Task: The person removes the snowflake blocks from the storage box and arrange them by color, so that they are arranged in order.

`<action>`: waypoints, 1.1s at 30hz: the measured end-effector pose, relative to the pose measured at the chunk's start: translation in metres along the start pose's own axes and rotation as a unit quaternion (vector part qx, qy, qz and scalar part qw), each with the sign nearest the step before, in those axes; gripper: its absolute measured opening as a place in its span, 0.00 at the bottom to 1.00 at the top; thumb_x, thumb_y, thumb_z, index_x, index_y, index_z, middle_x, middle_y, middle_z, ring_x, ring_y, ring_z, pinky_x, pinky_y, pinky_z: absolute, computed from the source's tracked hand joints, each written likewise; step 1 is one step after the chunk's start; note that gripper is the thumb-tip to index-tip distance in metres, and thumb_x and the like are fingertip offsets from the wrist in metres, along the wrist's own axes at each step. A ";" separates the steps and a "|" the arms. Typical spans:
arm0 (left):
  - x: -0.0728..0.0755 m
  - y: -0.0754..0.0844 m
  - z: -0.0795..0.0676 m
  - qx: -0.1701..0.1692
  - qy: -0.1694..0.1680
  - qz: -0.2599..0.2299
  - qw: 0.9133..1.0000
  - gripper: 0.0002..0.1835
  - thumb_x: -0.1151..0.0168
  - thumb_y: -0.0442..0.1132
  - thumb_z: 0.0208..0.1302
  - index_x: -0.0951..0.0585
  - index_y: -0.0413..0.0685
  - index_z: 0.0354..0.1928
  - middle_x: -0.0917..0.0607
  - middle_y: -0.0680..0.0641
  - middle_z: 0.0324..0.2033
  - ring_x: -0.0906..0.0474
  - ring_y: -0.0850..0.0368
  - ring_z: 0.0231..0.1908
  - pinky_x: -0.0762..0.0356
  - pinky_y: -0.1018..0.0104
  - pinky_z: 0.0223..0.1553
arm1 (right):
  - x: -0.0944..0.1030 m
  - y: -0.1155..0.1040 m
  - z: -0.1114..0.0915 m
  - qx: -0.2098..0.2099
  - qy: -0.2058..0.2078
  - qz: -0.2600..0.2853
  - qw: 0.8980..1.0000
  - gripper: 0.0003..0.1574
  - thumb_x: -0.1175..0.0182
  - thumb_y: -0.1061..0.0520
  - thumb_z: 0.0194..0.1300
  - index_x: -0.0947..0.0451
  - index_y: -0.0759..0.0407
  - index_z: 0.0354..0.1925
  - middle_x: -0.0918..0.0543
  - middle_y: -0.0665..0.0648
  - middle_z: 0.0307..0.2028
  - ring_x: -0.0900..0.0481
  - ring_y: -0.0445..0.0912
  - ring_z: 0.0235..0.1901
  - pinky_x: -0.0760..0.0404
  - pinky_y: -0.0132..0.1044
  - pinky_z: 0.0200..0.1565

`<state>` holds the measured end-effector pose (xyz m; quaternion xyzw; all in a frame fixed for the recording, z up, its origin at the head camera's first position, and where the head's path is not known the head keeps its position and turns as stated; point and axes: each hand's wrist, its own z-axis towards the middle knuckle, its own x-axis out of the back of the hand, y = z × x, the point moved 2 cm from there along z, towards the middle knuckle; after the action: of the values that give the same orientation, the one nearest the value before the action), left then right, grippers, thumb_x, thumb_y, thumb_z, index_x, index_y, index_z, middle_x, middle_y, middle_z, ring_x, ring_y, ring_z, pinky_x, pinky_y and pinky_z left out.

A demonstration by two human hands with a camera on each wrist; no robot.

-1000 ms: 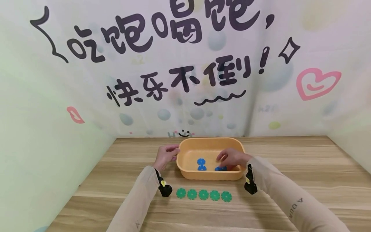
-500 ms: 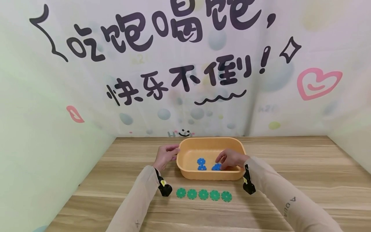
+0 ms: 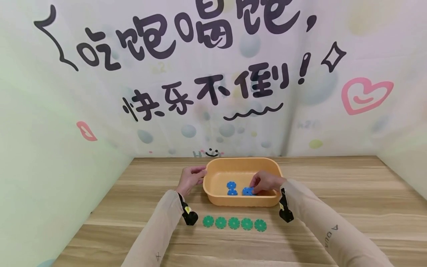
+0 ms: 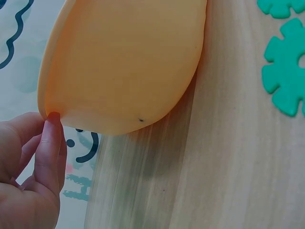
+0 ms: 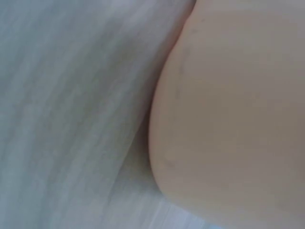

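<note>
A yellow-orange plastic basin (image 3: 243, 202) stands on the table. My left hand (image 3: 190, 180) pinches its left rim; the left wrist view shows the thumb and fingers (image 4: 46, 162) on the edge. My right hand (image 3: 267, 181) reaches inside the basin at the right and holds a blue snowflake disc (image 3: 247, 191) by its right side, low near the front wall. Two more blue discs (image 3: 231, 185) lie to the left of it on the basin floor. In the right wrist view the basin's outer wall (image 5: 228, 114) hides this hand.
In front of the basin, several green snowflake discs (image 3: 234, 223) lie in a row on the wooden table (image 3: 133, 207). A white printed cloth (image 3: 186, 111) hangs behind the table.
My right hand has shifted slightly left inside the basin, and the blue disc at its fingers has moved left with it. My left hand stays at the rim.
</note>
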<state>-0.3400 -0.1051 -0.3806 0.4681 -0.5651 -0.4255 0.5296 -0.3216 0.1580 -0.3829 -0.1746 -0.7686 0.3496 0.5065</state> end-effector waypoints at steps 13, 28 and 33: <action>-0.001 0.000 -0.001 0.002 0.000 -0.003 1.000 0.14 0.40 0.33 0.56 0.21 0.38 0.46 0.20 0.43 0.35 0.23 0.60 0.29 0.21 0.68 0.31 | 0.006 -0.005 -0.003 0.016 0.045 0.036 0.998 0.04 0.40 0.66 0.54 0.25 0.67 0.30 0.24 0.55 0.24 0.28 0.43 0.22 0.21 0.33 0.27; 0.000 0.001 -0.002 -0.002 -0.003 -0.013 1.000 0.14 0.40 0.32 0.56 0.21 0.36 0.45 0.20 0.42 0.35 0.21 0.54 0.33 0.20 0.67 0.32 | 0.007 -0.024 -0.018 0.102 0.073 0.059 0.990 0.05 0.43 0.69 0.55 0.23 0.68 0.33 0.23 0.56 0.26 0.24 0.43 0.25 0.19 0.35 0.29; -0.001 0.001 0.000 0.001 0.000 -0.012 1.000 0.14 0.40 0.32 0.56 0.21 0.37 0.45 0.20 0.42 0.35 0.21 0.54 0.33 0.20 0.67 0.32 | 0.008 -0.026 -0.024 0.107 0.075 0.080 0.988 0.06 0.42 0.69 0.55 0.24 0.69 0.34 0.23 0.56 0.28 0.24 0.44 0.27 0.19 0.35 0.31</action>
<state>-0.3395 -0.1042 -0.3802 0.4753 -0.5595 -0.4318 0.5239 -0.3011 0.1535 -0.3529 -0.2055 -0.6701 0.4553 0.5490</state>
